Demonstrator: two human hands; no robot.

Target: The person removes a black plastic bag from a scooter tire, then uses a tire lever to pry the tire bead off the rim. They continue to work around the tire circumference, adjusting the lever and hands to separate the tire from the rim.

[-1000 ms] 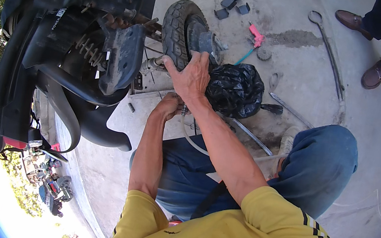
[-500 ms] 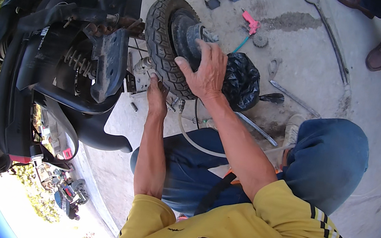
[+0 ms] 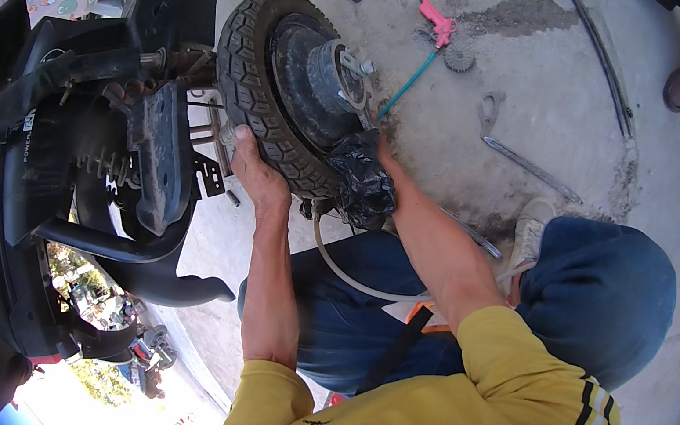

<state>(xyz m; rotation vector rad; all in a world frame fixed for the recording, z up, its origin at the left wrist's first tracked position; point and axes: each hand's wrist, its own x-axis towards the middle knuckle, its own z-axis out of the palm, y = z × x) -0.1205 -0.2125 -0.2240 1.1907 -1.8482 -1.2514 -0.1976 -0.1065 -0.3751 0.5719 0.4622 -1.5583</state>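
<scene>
My left forearm (image 3: 273, 300) runs almost straight up, the wrist (image 3: 272, 209) bent a little to the left. The left hand (image 3: 261, 180) has its thumb (image 3: 245, 142) stretched up and outward; the fingers are out of my sight, so I can't tell how they curl. I have the right forearm (image 3: 433, 241) slanted up and leftward, in toward the left one. Of the right hand (image 3: 385, 156) I get only an edge; its grip is hidden from me.
</scene>
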